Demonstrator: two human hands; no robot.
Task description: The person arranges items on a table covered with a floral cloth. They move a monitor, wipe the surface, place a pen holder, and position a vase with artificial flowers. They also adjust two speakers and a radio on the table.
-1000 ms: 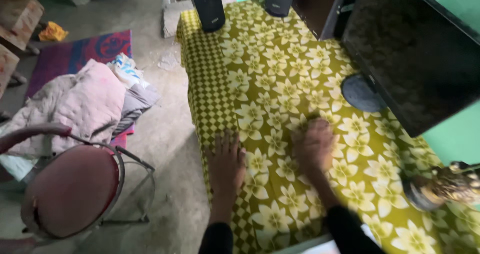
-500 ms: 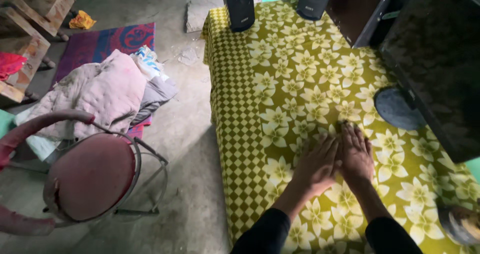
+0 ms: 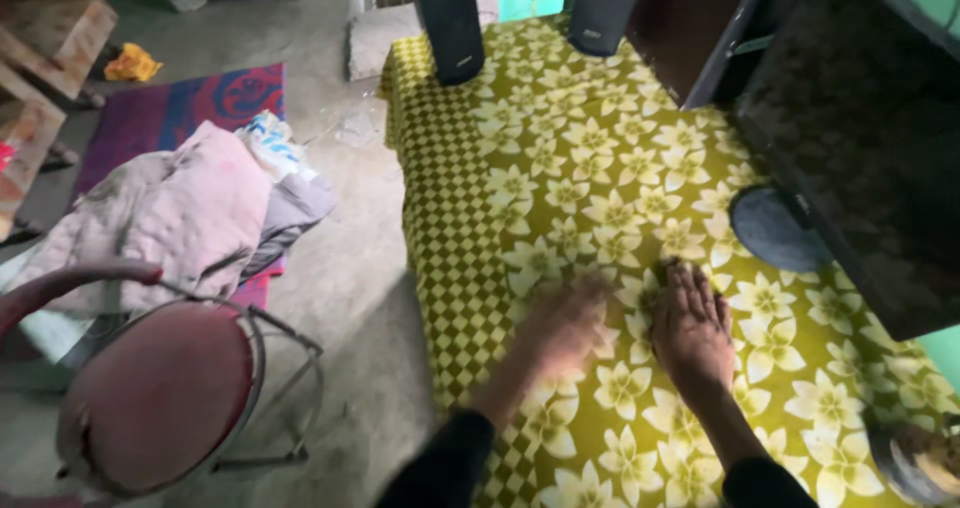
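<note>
1. At 8 o'clock: round red-seated chair (image 3: 160, 393), heaped pinkish clothes (image 3: 170, 213) just above.
2. At 6 o'clock: left hand (image 3: 562, 326), motion-blurred, seemingly flat and open on the yellow-green flowered cloth (image 3: 560, 158), gripping nothing.
3. At 5 o'clock: right hand (image 3: 692, 330) spread flat on the cloth, fingers open, holding nothing.
4. At 12 o'clock: 2 black speakers (image 3: 450, 26).
5. At 3 o'clock: dark screen (image 3: 860, 128).

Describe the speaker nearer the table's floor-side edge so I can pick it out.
Start at the table's yellow-green flowered cloth and follow it to the far end, where two dark speakers stand. The left speaker stands on the checkered border by the corner; the other speaker stands beside the dark cabinet.
</note>
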